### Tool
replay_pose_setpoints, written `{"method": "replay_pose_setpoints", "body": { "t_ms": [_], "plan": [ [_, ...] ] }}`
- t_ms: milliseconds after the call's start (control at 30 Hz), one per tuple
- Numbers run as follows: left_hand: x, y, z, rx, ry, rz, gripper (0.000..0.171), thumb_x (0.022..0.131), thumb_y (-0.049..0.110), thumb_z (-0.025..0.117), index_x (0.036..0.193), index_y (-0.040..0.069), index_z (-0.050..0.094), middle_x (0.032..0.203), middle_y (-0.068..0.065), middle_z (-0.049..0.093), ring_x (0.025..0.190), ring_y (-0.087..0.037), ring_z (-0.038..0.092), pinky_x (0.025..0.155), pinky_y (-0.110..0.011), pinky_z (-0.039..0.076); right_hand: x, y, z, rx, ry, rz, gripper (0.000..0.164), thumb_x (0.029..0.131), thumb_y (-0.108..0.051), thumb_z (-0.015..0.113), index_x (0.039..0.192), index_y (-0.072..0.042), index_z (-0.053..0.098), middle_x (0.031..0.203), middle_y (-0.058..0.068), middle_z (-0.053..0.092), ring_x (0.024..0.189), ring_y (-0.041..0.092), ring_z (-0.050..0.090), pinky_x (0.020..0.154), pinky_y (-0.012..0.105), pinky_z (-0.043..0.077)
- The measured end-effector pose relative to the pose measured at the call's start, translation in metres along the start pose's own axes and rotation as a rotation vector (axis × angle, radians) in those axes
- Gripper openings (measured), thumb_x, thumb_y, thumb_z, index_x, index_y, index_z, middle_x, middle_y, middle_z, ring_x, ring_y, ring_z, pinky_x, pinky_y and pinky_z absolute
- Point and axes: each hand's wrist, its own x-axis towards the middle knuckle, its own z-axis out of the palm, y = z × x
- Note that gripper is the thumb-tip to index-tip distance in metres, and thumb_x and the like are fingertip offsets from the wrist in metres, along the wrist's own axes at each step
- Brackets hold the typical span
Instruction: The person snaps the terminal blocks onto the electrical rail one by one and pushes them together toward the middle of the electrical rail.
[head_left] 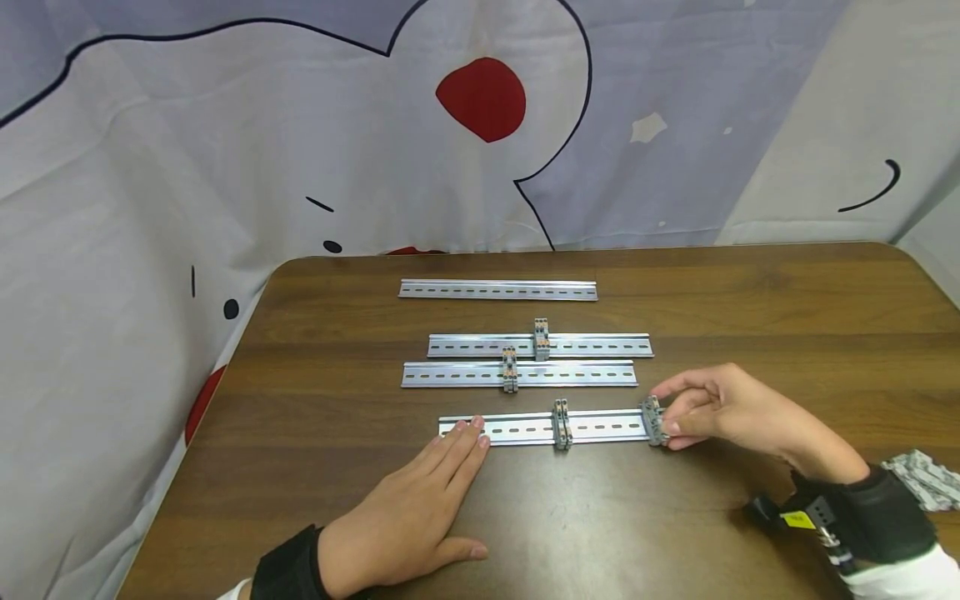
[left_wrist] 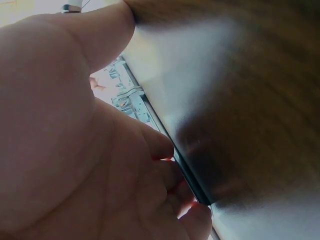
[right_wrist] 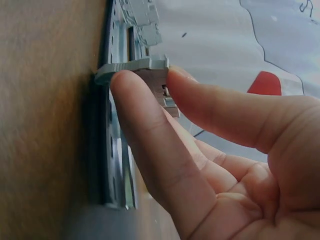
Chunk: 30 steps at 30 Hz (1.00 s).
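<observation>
A person's right hand (head_left: 716,408) pinches a grey block (head_left: 652,421) at the right end of a slotted metal rail (head_left: 607,425), lower centre of frame; the left hand (head_left: 405,517), fingers straight, rests on its left end (three more rails (head_left: 498,290) lie above on the wooden counter (head_left: 765,312)).

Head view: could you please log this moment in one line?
left hand: rests on nearest rail, left end | right hand: pinches gray block near right end

No lettering, number or brand can be read; the yellow label (head_left: 797,520) at the black wristband (head_left: 873,518) below the right hand (head_left: 716,408) is illegibly small.
</observation>
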Motion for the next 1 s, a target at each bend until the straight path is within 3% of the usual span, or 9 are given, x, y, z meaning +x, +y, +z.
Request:
{"method": "replay_pose_setpoints", "body": {
  "t_ms": [500, 1000],
  "plan": [
    [0.001, 0.0, -0.002, -0.014, -0.038, -0.009, 0.099, 0.09, 0.069, 0.044, 0.154, -0.002, 0.017, 0.162, -0.021, 0.005, 0.15, -0.031, 0.008, 0.118, -0.043, 0.023, 0.009, -0.002, 0.018, 0.043, 0.031, -0.017, 0.051, 0.087, 0.004, 0.066, 0.13, 0.021, 0.043, 0.096, 0.027, 0.067, 0.086, 0.031, 0.071, 0.077, 0.043, 0.057],
    [0.001, 0.0, -0.001, -0.003, -0.019, 0.001, 0.099, 0.09, 0.069, 0.046, 0.154, -0.002, 0.018, 0.161, -0.022, 0.008, 0.149, -0.032, 0.01, 0.117, -0.043, 0.024, 0.017, -0.004, 0.03, 0.069, 0.04, -0.002, 0.053, 0.088, 0.004, 0.065, 0.131, 0.021, 0.041, 0.097, 0.028, 0.066, 0.087, 0.035, 0.071, 0.079, 0.043, 0.057]
  ]
}}
